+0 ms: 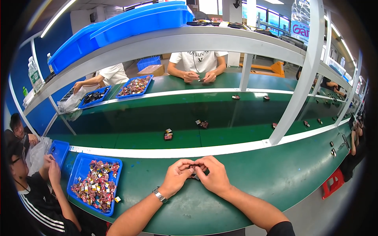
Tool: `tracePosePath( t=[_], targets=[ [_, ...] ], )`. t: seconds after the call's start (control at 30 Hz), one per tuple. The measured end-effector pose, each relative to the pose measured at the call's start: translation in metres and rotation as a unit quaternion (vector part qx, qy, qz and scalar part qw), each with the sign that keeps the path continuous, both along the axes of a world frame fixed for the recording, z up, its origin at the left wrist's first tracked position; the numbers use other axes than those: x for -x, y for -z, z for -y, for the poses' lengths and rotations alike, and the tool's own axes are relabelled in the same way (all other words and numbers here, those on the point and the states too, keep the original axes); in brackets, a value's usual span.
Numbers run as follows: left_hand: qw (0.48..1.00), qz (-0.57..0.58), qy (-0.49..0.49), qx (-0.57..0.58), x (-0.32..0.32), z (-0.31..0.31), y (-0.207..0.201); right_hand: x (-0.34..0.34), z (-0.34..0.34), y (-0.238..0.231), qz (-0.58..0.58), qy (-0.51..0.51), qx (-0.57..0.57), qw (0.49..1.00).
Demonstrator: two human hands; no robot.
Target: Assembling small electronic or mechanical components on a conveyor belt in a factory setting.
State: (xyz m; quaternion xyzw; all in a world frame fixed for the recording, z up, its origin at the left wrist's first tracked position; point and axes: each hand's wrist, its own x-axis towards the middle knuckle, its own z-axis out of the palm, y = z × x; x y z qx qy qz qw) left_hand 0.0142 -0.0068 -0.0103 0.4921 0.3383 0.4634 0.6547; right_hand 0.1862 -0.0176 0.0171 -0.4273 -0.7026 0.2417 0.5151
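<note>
Over the green worktop (157, 212), my left hand (176, 175) and my right hand (214, 173) meet, fingers closed around one small dark-and-reddish part (193, 166). Both thumbs press against it, and my fingers cover much of it. A pale bit shows under the thumbs; I cannot make out what it is. My left wrist wears a metal watch (159, 194). To the left of my left forearm, a blue tray (120, 177) holds a heap of small reddish pieces (96, 188) with white and yellow bits.
Ahead, a white rail (169, 152) borders a green conveyor belt (232, 137) carrying scattered small assemblies (168, 135). A white post (301, 74) rises at the right to a shelf with blue bins (141, 21). Co-workers sit at the left and opposite; a red stool (334, 183) stands at right.
</note>
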Motion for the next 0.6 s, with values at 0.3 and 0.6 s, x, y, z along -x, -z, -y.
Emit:
tracePosePath(
  t=[0.3, 0.6],
  targets=[
    [0.999, 0.038, -0.032, -0.007, 0.000, 0.002, -0.008, -0.016, -0.032, 0.008, -0.002, 0.027, 0.011, 1.000],
    [0.999, 0.000, -0.029, -0.013, 0.002, -0.002, -0.001, -0.121, -0.154, 0.019, 0.043, 0.284, 0.131, 0.949]
  ],
)
